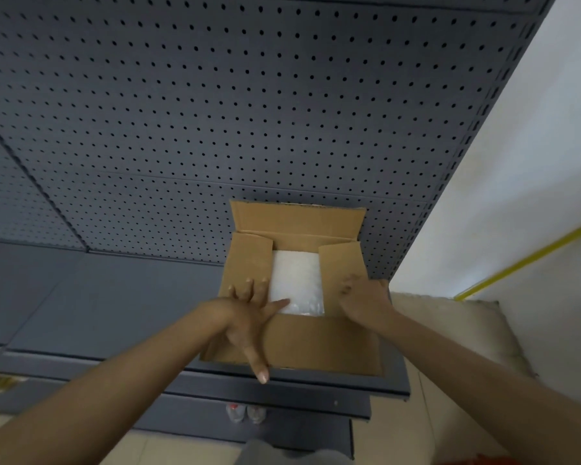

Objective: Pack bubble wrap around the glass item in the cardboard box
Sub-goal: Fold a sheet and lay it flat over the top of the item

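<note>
bubble wrap (296, 280) in cardboard box (297, 344), between left hand (249, 317), right hand (363, 300)

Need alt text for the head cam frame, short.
Two bare hands press the side flaps of an open cardboard box on a dark shelf: left hand flat with fingers spread, right hand on the other flap, bubble wrap showing between them.

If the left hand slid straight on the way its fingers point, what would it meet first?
Probably the bubble wrap in the cardboard box: the left hand lies spread on the left flap, fingers toward the opening. Depth is unclear.
</note>
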Demonstrator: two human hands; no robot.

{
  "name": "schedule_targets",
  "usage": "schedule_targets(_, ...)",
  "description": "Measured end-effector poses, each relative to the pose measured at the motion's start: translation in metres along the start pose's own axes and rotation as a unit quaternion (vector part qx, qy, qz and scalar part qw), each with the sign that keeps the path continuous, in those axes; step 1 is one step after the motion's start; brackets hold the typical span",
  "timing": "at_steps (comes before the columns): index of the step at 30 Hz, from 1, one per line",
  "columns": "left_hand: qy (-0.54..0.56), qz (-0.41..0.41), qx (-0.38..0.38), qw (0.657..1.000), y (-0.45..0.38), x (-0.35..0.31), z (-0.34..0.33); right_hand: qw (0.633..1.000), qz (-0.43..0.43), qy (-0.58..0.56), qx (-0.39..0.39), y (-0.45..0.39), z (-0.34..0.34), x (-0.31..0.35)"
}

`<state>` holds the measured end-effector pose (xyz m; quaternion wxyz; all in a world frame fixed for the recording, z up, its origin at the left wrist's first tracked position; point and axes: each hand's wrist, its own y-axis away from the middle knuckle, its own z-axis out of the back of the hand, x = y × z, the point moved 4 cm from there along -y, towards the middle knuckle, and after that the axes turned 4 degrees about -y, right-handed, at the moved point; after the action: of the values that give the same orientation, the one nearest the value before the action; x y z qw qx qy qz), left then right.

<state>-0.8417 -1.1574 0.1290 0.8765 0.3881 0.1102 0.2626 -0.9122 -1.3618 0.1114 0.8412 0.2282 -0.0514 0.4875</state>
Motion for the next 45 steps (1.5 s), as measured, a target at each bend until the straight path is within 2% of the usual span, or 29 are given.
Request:
schedule_targets(4, -0.020, -0.005, 0.018, 1.000, 0.006, 0.001, 0.002, 0.999, 0.040, -0.012, 0.035, 0.002, 0.020, -0.003)
schedule_targets(8, 0.080, -0.053, 0.069, 0.993, 0.021, 0.017, 0.033, 0.983, -0.005, -0.142, 0.114, 0.008, 0.053, -0.008)
schedule_targets(11, 0.154, -0.082, 0.067, 0.982, 0.026, 0.031, 0.060, 0.961, -0.029, -0.227, 0.156, 0.014, 0.073, -0.006)
schedule_targets(16, 0.242, -0.104, 0.088, 0.961, 0.019, 0.042, 0.079, 0.965, -0.010, -0.142, 0.220, 0.020, 0.085, 0.002)
schedule_targets(19, 0.233, -0.067, 0.085, 0.966, 0.006, 0.052, 0.084, 0.952, 0.007, -0.151, 0.266, 0.019, 0.083, 0.007)
schedule_targets(21, 0.196, -0.035, 0.051, 0.979, -0.003, 0.058, 0.088, 0.942, 0.038, -0.161, 0.293, 0.013, 0.082, 0.008)
schedule_targets(23, 0.158, -0.017, -0.027, 0.987, -0.012, 0.060, 0.092, 0.962, 0.064, -0.071, 0.254, 0.001, 0.078, 0.003)
schedule_targets(26, 0.170, -0.008, -0.154, 0.973, -0.026, 0.062, 0.088, 0.986, 0.109, 0.043, 0.119, -0.019, 0.065, -0.005)
schedule_targets(29, 0.193, 0.005, -0.193, 0.962, -0.041, 0.064, 0.069, 0.984, 0.126, 0.058, 0.110, -0.026, 0.049, -0.008)
schedule_targets(31, 0.136, 0.029, -0.258, 0.956, -0.046, 0.061, 0.060, 0.985, 0.111, 0.083, 0.099, -0.026, 0.036, -0.014)
schedule_targets(33, 0.057, 0.057, -0.341, 0.937, -0.044, 0.058, 0.051, 0.982, 0.125, 0.140, -0.031, -0.023, 0.025, -0.017)
schedule_targets(36, -0.013, 0.050, -0.418, 0.907, -0.039, 0.056, 0.050, 0.976, 0.137, 0.148, -0.085, -0.019, 0.010, -0.020)
schedule_targets(38, -0.053, 0.031, -0.433, 0.899, -0.038, 0.056, 0.061, 0.965, 0.163, 0.169, -0.121, -0.022, 0.013, -0.016)
schedule_targets(40, -0.079, 0.041, -0.409, 0.908, -0.040, 0.056, 0.078, 0.951, 0.196, 0.183, -0.156, -0.031, 0.024, -0.011)
schedule_targets(45, -0.110, 0.089, -0.353, 0.925, -0.050, 0.051, 0.108, 0.948, 0.203, 0.207, -0.134, -0.055, 0.060, 0.015)
